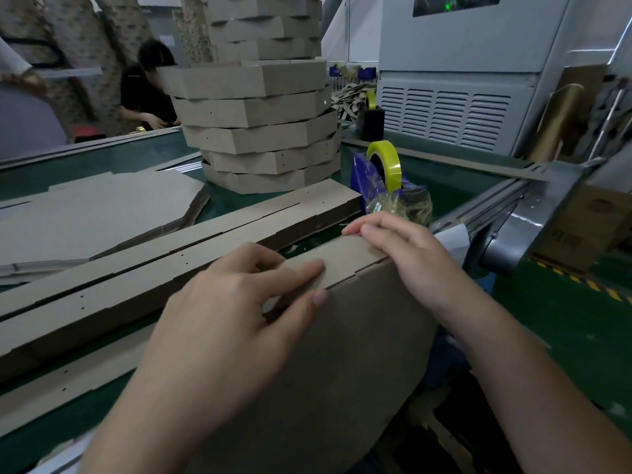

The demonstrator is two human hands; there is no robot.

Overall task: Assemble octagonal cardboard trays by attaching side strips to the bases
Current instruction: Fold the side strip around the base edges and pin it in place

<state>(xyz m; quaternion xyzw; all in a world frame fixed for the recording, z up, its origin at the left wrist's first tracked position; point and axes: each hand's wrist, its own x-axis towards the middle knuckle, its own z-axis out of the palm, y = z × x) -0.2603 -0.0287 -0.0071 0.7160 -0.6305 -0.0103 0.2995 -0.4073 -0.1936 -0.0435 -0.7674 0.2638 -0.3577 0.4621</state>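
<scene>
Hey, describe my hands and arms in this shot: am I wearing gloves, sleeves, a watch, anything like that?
No gloves: the left hand and right hand are both bare, with short, unpainted nails. No ring, watch or bracelet shows. The left forearm and right forearm are bare too; no sleeve is in view before the picture's edge.

Matt brown cardboard strip (342, 261); glossy yellow tape roll (388, 162).

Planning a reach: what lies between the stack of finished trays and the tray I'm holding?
Head view: piles of flat side strips lie across that gap.
</scene>
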